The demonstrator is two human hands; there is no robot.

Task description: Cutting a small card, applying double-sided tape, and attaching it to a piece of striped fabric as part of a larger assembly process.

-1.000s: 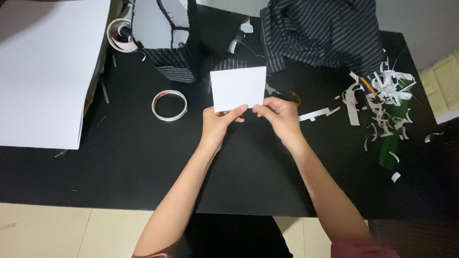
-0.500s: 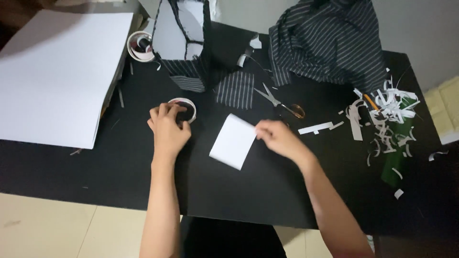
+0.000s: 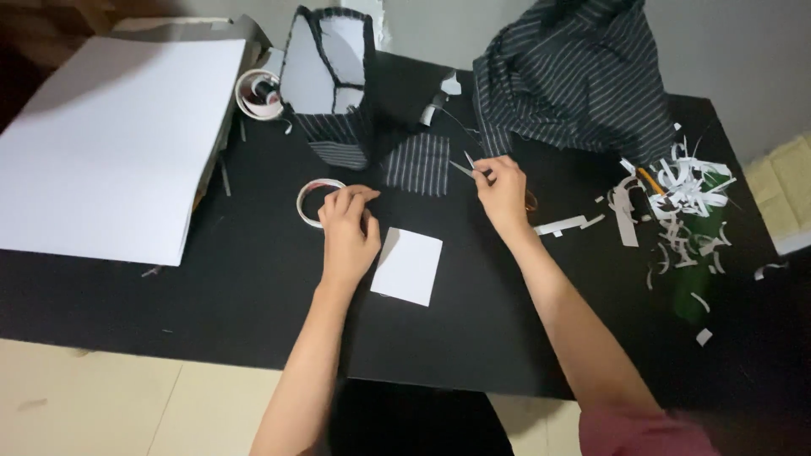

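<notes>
Black tabletop is carrying everything. Far left of the left hand, a big white board is lying flat; beyond the right hand, striped cloth is heaped. Between the wrists, a small white card is sitting, uncut and untaped. Left hand is curling over a tape roll; right hand is pinching scissors.

No packages, labels, signs or screens seen anywhere on the black table, from the twelve o'clock edge round to six o'clock; no printed wrappers or displays noted among the items there.
</notes>
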